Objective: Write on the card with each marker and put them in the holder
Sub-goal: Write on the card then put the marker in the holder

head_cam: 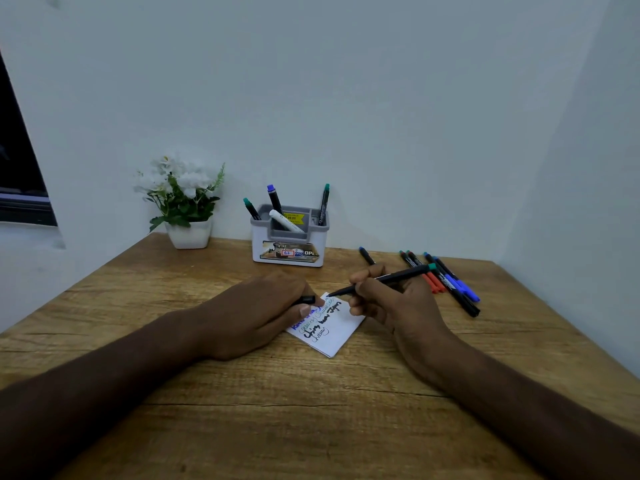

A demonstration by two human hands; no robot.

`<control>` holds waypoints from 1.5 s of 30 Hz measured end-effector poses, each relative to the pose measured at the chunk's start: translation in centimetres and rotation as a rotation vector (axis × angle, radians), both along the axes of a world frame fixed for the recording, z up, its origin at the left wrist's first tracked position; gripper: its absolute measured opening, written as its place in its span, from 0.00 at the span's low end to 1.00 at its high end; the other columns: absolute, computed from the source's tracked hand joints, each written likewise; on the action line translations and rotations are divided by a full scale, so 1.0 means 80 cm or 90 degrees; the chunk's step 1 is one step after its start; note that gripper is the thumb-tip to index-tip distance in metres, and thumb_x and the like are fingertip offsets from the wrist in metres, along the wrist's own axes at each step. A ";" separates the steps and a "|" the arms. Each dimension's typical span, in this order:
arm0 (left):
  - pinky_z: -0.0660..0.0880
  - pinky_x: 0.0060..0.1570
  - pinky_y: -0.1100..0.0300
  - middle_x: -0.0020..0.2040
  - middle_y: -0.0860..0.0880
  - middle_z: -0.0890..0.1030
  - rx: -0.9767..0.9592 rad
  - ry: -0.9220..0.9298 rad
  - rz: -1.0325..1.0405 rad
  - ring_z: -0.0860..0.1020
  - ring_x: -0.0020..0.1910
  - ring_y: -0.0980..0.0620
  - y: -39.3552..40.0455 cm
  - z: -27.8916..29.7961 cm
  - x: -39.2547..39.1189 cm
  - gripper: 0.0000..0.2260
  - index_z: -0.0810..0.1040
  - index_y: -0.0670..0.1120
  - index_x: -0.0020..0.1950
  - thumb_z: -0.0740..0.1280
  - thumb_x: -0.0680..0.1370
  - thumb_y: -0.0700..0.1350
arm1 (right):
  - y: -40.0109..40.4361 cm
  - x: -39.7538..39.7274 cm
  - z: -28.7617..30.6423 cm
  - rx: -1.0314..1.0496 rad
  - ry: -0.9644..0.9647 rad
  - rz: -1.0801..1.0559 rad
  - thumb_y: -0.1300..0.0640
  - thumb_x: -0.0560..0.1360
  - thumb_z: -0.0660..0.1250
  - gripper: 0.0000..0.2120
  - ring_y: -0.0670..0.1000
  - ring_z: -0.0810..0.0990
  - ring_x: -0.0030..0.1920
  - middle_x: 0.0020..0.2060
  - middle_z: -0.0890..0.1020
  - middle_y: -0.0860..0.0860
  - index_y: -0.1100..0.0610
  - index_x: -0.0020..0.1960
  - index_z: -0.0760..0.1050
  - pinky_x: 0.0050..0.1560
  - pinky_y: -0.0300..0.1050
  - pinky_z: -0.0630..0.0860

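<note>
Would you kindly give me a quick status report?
Right hand holds marker, tip at card. Left hand pins card, holding cap. Four markers in holder. Nothing obstructing.

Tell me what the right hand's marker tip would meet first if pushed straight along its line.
The right hand aims its marker down-left; the tip would probably meet the card near its top corner, beside the left hand.
</note>
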State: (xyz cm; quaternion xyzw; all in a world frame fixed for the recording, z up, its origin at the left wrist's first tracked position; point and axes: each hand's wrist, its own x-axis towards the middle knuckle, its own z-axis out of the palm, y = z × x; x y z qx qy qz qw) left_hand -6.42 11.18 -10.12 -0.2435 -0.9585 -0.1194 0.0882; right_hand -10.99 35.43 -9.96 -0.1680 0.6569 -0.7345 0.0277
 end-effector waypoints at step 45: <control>0.78 0.44 0.53 0.45 0.65 0.79 0.083 0.147 0.135 0.80 0.45 0.58 0.012 0.002 -0.007 0.10 0.69 0.61 0.63 0.53 0.85 0.60 | -0.010 0.005 -0.002 0.264 0.076 0.140 0.49 0.74 0.81 0.23 0.54 0.89 0.51 0.44 0.90 0.52 0.50 0.64 0.75 0.51 0.44 0.81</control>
